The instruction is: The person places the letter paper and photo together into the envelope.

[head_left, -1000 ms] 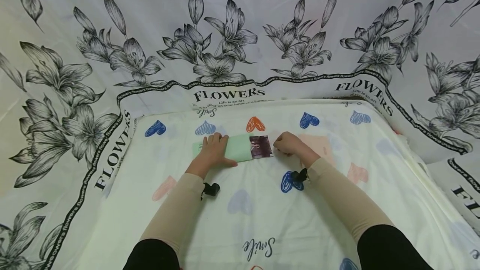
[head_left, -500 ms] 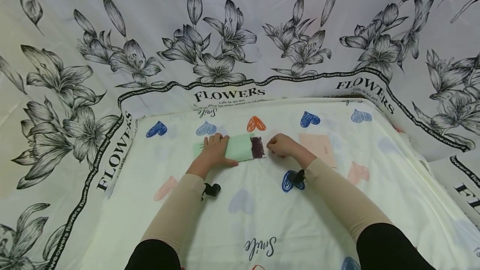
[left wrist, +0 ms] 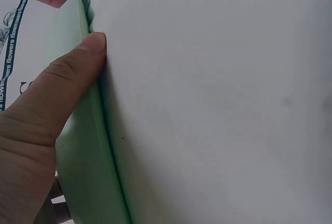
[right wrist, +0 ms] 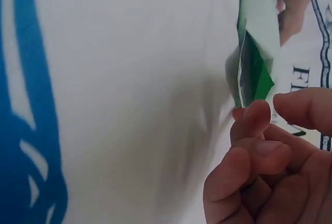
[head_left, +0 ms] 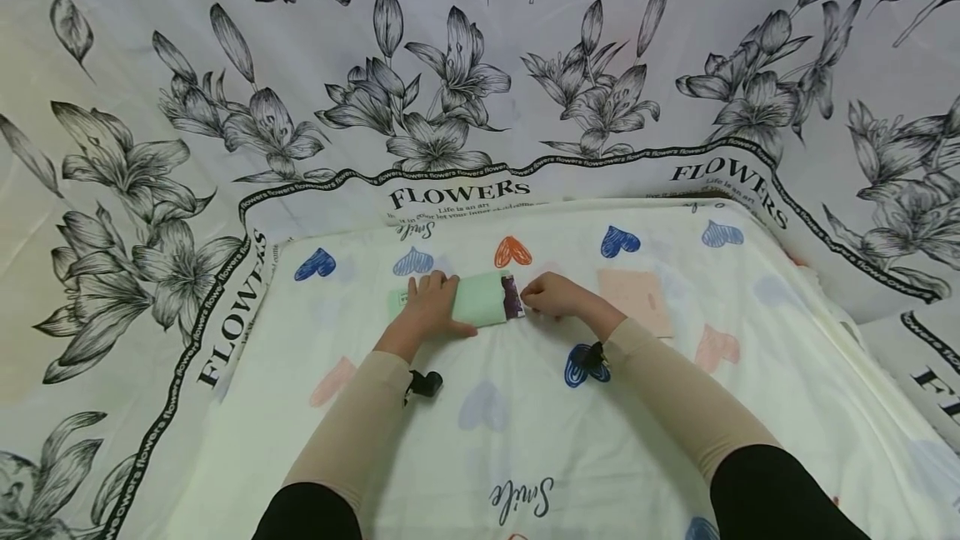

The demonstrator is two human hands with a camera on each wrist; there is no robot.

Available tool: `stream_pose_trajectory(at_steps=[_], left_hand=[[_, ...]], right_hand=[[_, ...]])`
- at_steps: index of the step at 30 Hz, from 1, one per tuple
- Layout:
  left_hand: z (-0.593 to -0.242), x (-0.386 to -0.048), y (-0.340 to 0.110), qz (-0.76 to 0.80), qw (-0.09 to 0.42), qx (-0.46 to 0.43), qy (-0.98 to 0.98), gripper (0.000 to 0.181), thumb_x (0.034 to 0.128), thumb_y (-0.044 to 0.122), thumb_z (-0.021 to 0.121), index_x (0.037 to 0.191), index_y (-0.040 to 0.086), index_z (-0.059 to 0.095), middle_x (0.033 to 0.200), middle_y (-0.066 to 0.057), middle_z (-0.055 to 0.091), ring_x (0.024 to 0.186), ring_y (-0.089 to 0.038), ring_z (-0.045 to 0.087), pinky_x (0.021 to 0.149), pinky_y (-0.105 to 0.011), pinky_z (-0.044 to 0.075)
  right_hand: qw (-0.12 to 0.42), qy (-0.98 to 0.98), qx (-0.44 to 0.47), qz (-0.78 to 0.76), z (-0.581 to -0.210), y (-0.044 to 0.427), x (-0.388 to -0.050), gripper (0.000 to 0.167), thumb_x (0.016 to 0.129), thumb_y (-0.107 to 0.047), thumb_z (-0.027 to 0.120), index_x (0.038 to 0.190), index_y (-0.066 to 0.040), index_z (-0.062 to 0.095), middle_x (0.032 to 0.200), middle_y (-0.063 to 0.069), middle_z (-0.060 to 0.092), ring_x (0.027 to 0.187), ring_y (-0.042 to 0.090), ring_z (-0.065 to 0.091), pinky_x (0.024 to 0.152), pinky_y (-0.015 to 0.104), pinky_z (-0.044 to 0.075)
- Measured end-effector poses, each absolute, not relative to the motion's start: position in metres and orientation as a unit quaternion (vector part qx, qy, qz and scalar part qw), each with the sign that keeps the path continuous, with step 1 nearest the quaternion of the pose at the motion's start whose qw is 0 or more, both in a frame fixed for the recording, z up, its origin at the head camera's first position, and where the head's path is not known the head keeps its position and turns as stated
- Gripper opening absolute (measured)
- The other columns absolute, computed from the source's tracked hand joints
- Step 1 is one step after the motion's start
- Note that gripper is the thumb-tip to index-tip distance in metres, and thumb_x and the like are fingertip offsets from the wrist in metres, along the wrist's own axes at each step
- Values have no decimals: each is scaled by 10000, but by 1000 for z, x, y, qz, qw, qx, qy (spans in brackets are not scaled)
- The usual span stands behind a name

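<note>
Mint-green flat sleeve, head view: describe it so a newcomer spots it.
On the white, heart-printed cloth, find the person's left hand on the far half. Under it lies the flat, oblong mint-green sleeve, one end toward the right hand. Unlike the pale pink flat piece to its right, it is green, with a dark purple piece sticking out of that end.

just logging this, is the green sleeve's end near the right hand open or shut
Open: the green sleeve gapes in the right wrist view, and a dark piece juts out in the head view.
</note>
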State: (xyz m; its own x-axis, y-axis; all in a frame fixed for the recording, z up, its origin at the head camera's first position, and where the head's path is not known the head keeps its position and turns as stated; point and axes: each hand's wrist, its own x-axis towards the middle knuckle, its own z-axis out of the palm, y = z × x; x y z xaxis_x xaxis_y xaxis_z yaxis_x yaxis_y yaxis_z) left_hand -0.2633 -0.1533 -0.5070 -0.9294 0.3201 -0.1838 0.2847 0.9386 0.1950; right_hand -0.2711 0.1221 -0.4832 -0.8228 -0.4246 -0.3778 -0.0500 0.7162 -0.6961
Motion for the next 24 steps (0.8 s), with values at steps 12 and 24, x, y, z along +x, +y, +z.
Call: stream_pose_trajectory(at_steps=[12, 24], left_hand=[[-504, -264, -154, 71, 110, 151, 980, 1212, 712, 711, 818, 1592, 41, 321, 1472, -223, 362, 1390, -430, 314, 1208, -666, 53], [-505, -261, -154, 85, 101, 159, 978, 1196, 711, 696, 829, 1583, 41, 339, 1418, -211, 393, 1343, -412, 352, 1199, -681, 80]], right_hand=[[274, 886, -126, -351, -483, 131, -271, 372, 1051, -219, 550, 1355, -32, 656, 896, 44, 649, 685, 152, 526, 568, 253, 460], [281, 880, -153, -351, -484, 110, -264, 457, 1031, -235, 550, 1450, -57, 583, 903, 31, 665, 604, 137, 488, 518, 245, 442]])
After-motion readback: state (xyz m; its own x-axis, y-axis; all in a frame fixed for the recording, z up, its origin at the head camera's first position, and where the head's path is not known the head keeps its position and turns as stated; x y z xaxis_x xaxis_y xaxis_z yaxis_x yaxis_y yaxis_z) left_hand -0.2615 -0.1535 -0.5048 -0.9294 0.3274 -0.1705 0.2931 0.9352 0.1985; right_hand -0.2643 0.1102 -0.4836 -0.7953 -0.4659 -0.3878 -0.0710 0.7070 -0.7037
